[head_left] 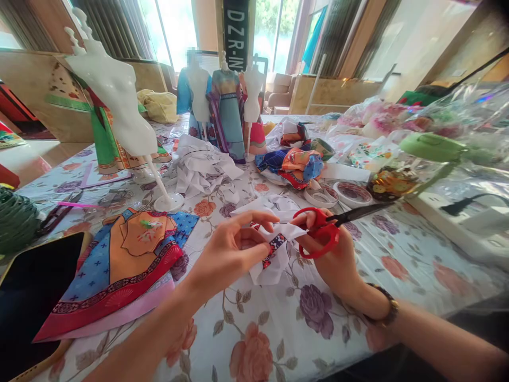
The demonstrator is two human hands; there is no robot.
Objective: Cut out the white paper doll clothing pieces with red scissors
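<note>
Nearest, a floral tablecloth (302, 329) lies bare between the two forearms, and a bracelet (387, 310) is worn on the right wrist. Just beyond, a small white printed piece (274, 257) is pinched near its upper edge between thumb and forefinger of the left hand (228, 249). It is held slightly off the cloth, with its lower part drooping. The right hand (338, 262) is closed through the red loops of the scissors (342, 220), whose dark blades point away to the right.

The piece is judged light, limp and easily creased; it may be paper or thin fabric, which cannot be settled from here. It is probably best gripped on the white margin, close to the patterned band, so that it is kept taut.

Room to the left is taken up by a printed garment panel (119, 260) and a dark tablet (32, 286). Tape rolls (322, 196) and a white power strip (457, 217) lie near the blades. Farther off, white scraps (202, 164), a bare mannequin (119, 101) and dressed mannequins (228, 111) are set out.
</note>
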